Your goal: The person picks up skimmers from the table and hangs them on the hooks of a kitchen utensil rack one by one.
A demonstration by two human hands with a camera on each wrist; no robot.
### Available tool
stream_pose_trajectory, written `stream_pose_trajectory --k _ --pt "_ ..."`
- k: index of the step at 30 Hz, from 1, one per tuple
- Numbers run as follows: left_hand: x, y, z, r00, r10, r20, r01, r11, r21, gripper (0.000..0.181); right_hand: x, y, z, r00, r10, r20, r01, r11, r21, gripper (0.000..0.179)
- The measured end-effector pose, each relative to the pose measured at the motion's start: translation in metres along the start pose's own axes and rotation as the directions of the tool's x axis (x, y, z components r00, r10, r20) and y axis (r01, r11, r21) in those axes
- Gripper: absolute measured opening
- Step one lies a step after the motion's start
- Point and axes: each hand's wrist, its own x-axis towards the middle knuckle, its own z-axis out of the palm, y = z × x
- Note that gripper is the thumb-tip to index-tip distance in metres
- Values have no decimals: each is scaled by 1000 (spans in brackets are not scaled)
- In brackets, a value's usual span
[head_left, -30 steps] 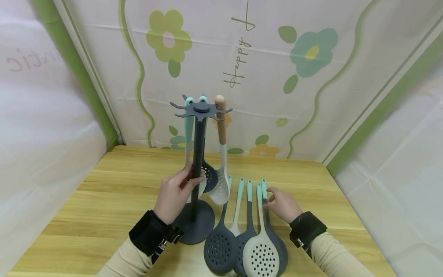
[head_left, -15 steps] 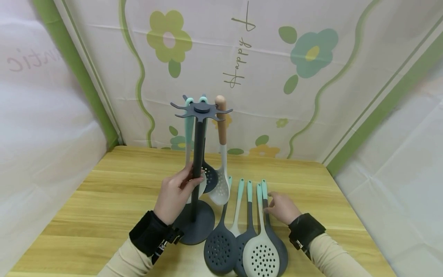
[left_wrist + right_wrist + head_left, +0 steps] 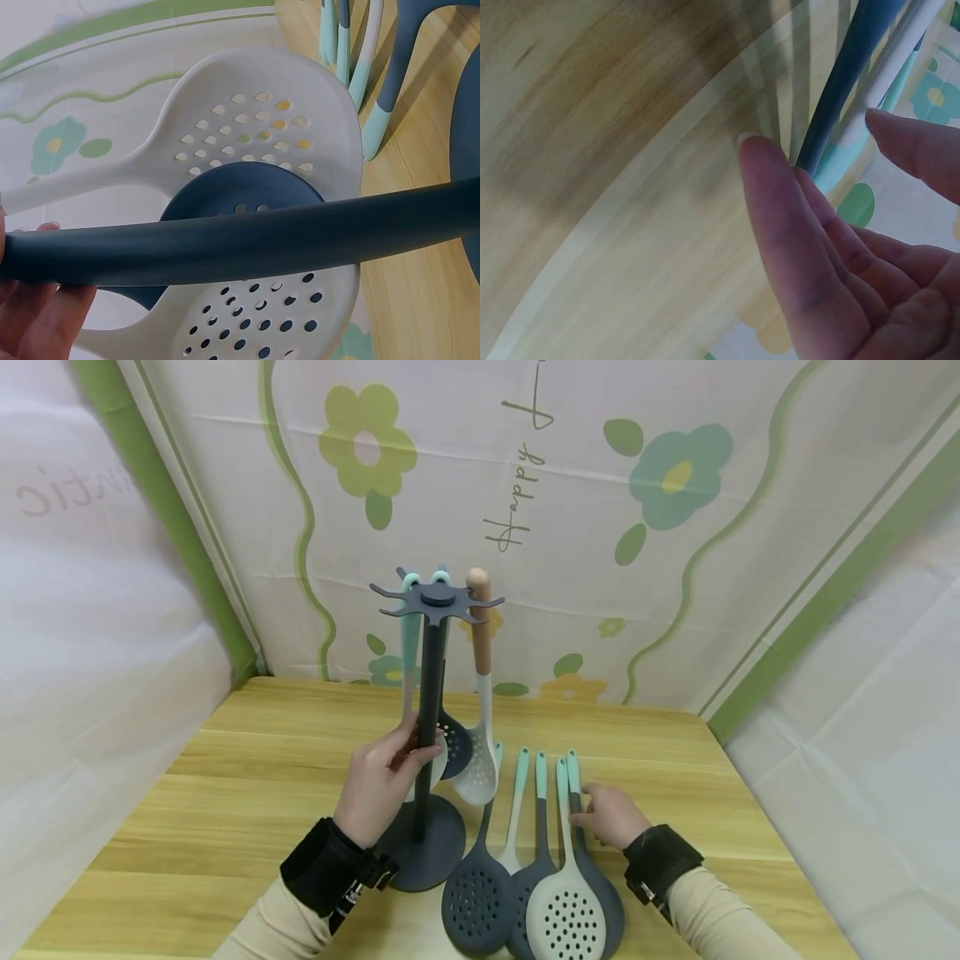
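My left hand (image 3: 378, 785) grips the dark upright pole of a utensil stand (image 3: 431, 677), thumb in front and fingers round the far side. From its hooked top hang a white slotted spoon with a wooden handle (image 3: 481, 635), a dark slotted skimmer (image 3: 457, 753) and a white slotted utensil with a mint handle (image 3: 410, 643). My right hand (image 3: 615, 817) is at the handle of the rightmost dark grey utensil (image 3: 613, 906), whose head is partly hidden under a pale slotted skimmer (image 3: 566, 910). In the right wrist view, thumb and fingers (image 3: 780, 217) are spread either side of the handles.
To the right of the stand's round base (image 3: 431, 864) lie several mint-handled utensils, their heads overlapping, among them a dark slotted skimmer (image 3: 478, 906). The wooden table (image 3: 187, 827) meets a flower-printed curtain (image 3: 465, 460) at the back, with white fabric walls at both sides.
My right hand has shifted slightly left and down along the rightmost utensil's handle. My left hand and the stand have stayed in place.
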Motion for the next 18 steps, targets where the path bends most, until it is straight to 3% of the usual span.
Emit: stream_pose_trajectory --k 12,18 --pt "0 1 0 1000 0 -4 0 1000 -3 39 1 -1 7 1000 17 25 -18 1000 16 43" --pt "0 1 0 1000 3 -5 -3 1000 3 38 2 2 9 998 42 44 -43 999 26 25"
